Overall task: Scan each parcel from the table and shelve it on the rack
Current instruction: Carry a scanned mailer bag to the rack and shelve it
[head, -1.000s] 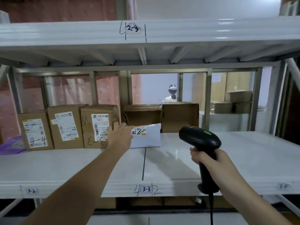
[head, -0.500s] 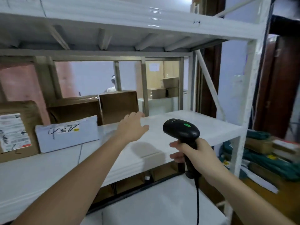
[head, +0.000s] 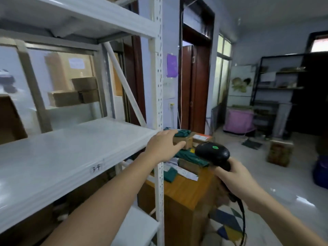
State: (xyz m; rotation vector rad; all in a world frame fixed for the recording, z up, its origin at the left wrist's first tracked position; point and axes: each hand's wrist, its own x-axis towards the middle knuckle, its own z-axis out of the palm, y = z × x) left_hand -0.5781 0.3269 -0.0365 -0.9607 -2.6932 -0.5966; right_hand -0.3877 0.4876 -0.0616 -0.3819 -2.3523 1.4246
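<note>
I see the white rack (head: pixel 74 153), its near shelf bare beside me. Right of the rack, the wooden table (head: pixel 186 190) carries parcels (head: pixel 184 141). My left hand (head: pixel 164 148) hovers before the rack's post, fingers loose, holding nothing. My right hand (head: pixel 236 180) grips the black scanner (head: pixel 213 153).

Left hand (head: pixel 164 145) outstretched, fingers loose; right hand (head: pixel 237 179) curled in a grip

Ahead of you the pale wall (head: pixel 298 32) meets a glossy light floor (head: pixel 276 176) that catches glare. A dark wooden door frame (head: pixel 197 71) stands mid-room, a window (head: pixel 222 80) just right of it. A black shelf unit (head: pixel 276 89) lines the far wall, a pink-draped stand (head: pixel 238 119) beside it. A purple sheet (head: pixel 172 65) hangs on the wall.
</note>
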